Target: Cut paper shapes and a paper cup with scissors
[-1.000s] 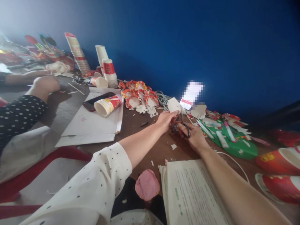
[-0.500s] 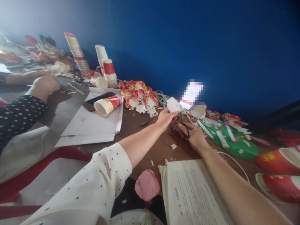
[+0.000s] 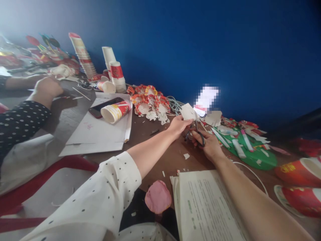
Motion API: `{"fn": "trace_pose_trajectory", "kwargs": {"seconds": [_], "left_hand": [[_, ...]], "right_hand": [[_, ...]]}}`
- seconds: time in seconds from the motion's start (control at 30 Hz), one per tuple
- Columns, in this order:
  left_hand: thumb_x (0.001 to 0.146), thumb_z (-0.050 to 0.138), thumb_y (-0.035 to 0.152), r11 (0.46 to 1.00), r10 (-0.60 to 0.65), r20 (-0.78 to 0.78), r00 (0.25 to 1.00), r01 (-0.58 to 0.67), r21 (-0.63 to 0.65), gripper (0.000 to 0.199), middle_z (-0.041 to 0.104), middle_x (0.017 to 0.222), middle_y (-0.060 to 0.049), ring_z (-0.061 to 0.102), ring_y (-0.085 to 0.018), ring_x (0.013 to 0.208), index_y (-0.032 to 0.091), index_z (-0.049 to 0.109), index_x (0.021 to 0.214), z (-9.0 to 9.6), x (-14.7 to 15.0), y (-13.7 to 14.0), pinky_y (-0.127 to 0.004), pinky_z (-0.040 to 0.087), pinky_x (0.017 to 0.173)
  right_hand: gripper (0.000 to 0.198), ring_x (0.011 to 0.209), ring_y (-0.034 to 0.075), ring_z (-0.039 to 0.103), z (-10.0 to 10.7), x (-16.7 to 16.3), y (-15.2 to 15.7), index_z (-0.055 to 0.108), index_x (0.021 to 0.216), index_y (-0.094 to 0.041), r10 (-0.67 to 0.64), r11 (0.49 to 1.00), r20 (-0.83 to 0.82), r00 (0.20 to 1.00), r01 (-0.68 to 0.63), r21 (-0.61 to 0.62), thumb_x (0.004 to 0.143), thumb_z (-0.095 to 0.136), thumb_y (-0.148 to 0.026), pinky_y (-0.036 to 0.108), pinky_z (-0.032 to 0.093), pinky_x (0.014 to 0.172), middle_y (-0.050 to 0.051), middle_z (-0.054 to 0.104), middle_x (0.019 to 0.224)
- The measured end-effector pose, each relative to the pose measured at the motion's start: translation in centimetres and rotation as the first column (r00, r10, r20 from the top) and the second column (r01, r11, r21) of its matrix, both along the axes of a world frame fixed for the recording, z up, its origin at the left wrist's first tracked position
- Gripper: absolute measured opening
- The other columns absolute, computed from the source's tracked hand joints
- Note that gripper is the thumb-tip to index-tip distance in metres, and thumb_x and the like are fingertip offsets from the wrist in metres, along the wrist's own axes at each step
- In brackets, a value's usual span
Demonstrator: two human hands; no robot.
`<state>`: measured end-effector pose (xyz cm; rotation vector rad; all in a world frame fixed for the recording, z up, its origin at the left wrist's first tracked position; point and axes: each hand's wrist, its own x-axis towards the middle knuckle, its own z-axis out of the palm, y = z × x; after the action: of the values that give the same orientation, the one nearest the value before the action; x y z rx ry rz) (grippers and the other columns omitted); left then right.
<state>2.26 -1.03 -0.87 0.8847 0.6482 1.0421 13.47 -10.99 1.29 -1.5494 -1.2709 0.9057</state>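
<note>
My left hand (image 3: 179, 126) pinches a small white piece of paper (image 3: 188, 111) between thumb and fingers, over the brown table. Close beside it, my right hand (image 3: 207, 143) is closed round the dark handles of a pair of scissors (image 3: 201, 137). The scissor blades point away from me and lie against the right edge of the paper; whether they are biting into it I cannot tell. Small white paper scraps (image 3: 186, 156) lie on the table below my hands.
Cut paper-cup flowers (image 3: 150, 100) are heaped behind my left hand. Further left are a white box (image 3: 87, 134) with a phone and paper cup (image 3: 114, 112), and stacked cups (image 3: 117, 77). Markers lie on a green sheet (image 3: 265, 160) at right. Another person's hand (image 3: 47, 87) rests far left.
The paper in my left hand has turned and shifted slightly to the right. My right hand keeps its hold on the scissors, and the view has moved a little.
</note>
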Motion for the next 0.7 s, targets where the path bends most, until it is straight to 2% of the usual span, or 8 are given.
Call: {"fn": "trace_pose_trajectory", "kwargs": {"seconds": [0.27, 0.53, 0.7], "left_hand": [[0.071, 0.074, 0.017, 1.000, -0.026, 0.002, 1.000, 0.026, 0.017, 0.012, 0.062, 0.064, -0.001, 0.054, -0.009, 0.058, 0.013, 0.065, 0.078, -0.1, -0.1, 0.2, -0.024, 0.044, 0.065], [0.067, 0.078, 0.017, 0.999, -0.032, -0.001, 0.999, 0.032, 0.002, 0.016, 0.058, 0.059, 0.001, 0.048, -0.007, 0.052, 0.013, 0.063, 0.073, 0.5, -0.3, 0.1, -0.023, 0.035, 0.057], [0.068, 0.077, 0.016, 0.999, -0.034, 0.009, 0.999, 0.034, -0.005, 0.015, 0.058, 0.060, 0.000, 0.047, -0.007, 0.051, 0.012, 0.063, 0.074, 0.6, -0.4, 0.0, -0.023, 0.034, 0.056]], "right_hand": [[0.054, 0.048, 0.011, 0.046, -0.2, 0.6, 0.1, 0.075, 0.097, -0.015, 0.009, 1.000, -0.009, 1.000, -0.008, 0.006, 0.069, 0.073, -0.060, 0.025, 0.035, 0.045, 0.000, 0.056, 0.058], [0.050, 0.048, 0.011, 0.046, -0.2, 1.0, 0.2, 0.076, 0.098, -0.014, 0.020, 1.000, -0.009, 1.000, -0.020, 0.008, 0.070, 0.074, -0.056, 0.025, 0.032, 0.044, -0.002, 0.053, 0.054], [0.048, 0.048, 0.011, 0.046, -0.2, 1.2, 0.2, 0.076, 0.098, -0.014, 0.040, 0.999, -0.005, 0.999, -0.040, 0.002, 0.072, 0.073, -0.055, 0.025, 0.033, 0.044, -0.002, 0.053, 0.053]]}}
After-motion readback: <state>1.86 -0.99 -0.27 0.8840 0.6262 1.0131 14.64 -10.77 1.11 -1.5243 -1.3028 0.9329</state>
